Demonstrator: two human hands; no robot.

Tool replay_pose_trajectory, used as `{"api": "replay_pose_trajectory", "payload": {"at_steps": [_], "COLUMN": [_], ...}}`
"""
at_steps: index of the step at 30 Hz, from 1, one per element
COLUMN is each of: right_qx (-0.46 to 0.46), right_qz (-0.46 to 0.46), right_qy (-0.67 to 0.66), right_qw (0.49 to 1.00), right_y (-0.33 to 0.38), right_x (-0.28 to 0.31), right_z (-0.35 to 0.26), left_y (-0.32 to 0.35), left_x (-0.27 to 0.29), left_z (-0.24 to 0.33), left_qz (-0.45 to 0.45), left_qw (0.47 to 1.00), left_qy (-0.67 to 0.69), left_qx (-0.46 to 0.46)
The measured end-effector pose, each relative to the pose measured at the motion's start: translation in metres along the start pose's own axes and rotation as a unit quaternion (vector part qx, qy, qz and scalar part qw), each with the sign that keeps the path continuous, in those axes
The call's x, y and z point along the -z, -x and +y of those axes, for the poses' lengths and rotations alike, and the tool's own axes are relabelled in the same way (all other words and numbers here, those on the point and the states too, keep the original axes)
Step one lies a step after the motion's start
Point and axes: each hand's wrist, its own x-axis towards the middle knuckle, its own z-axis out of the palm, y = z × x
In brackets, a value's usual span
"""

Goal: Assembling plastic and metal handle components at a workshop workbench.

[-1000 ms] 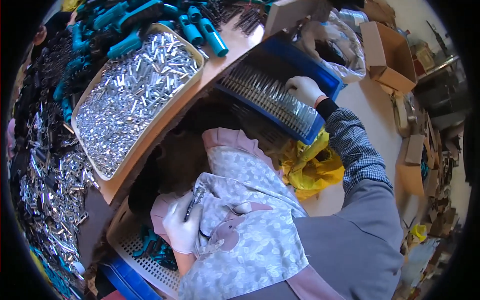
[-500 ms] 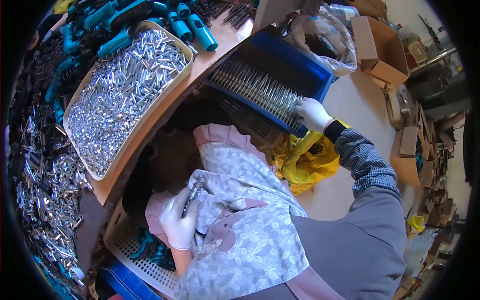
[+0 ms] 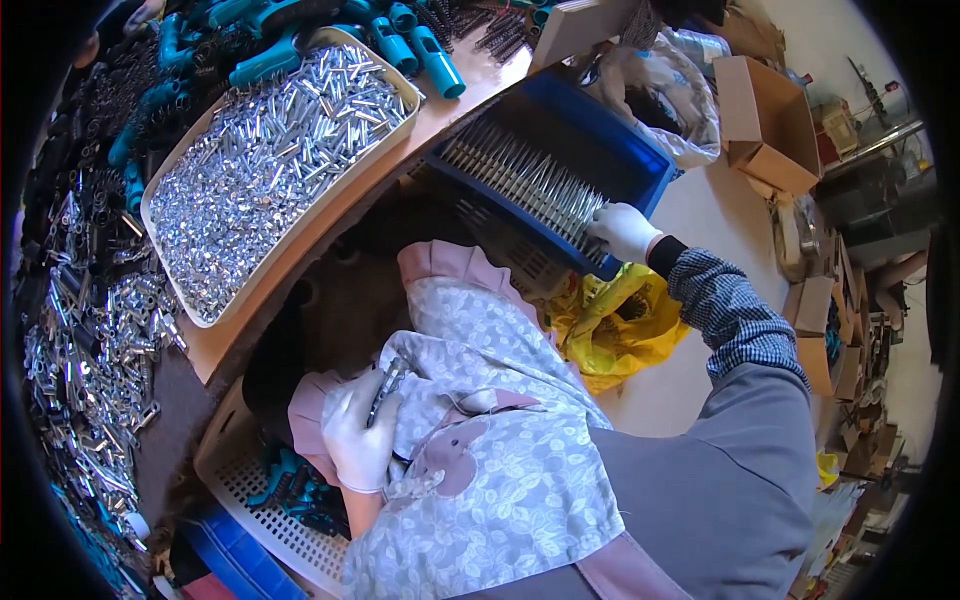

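Observation:
My left hand (image 3: 362,436), in a white glove, is closed round a small metal cylindrical part (image 3: 384,392) with a dark section, held over my lap against a pale floral apron (image 3: 530,470). Out to the right, my gloved right hand (image 3: 625,232) reaches into a blue crate (image 3: 655,165). Its fingers are closed at the right end of a packed row of thin metal rods (image 3: 535,180); the fingertips are partly hidden among them, and how many rods they grip does not show.
On the bench at left, a cream tray (image 3: 300,270) is heaped with small shiny metal pieces. Teal plastic housings (image 3: 437,62) and loose metal parts (image 3: 90,390) lie around it. A yellow bag (image 3: 620,335), an open carton (image 3: 765,120) and a white perforated basket (image 3: 310,550) stand nearby.
The view has shifted slightly, so the tray and bench appear a little further right and up. My right hand stays at the rods; my left still holds the metal part.

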Motion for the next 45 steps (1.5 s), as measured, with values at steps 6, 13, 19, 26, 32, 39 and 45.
{"api": "replay_pose_trajectory", "payload": {"at_steps": [6,13,19,26,32,39,45], "right_qx": [-0.04,0.007,0.182,0.21,0.186,0.193,0.168], "right_qz": [0.027,0.136,-0.092,-0.203,-0.218,-0.191,-0.139], "right_qy": [-0.059,-0.739,-0.917,-0.815,-0.782,-0.764,-0.73], "right_qw": [0.997,0.66,0.344,0.501,0.554,0.585,0.648], "right_y": [-0.001,-0.043,-0.077,-0.084,-0.08,-0.082,-0.084], "right_x": [0.042,0.148,0.141,0.148,0.158,0.154,0.151], "right_z": [-0.003,-0.162,-0.291,-0.32,-0.315,-0.316,-0.315], "left_y": [-0.001,0.0,-0.008,0.022,0.013,0.012,0.015], "left_x": [0.003,0.004,0.031,0.056,0.061,0.062,0.056], "left_z": [0.0,-0.007,0.017,0.029,0.032,0.026,0.016], "left_qz": [0.021,0.015,0.093,0.275,0.251,0.225,0.243], "left_qw": [0.999,0.99,0.946,0.934,0.905,0.904,0.937], "left_qy": [0.024,0.056,0.226,0.15,0.232,0.24,0.133], "left_qx": [0.021,0.127,0.211,0.172,0.254,0.272,0.213]}}
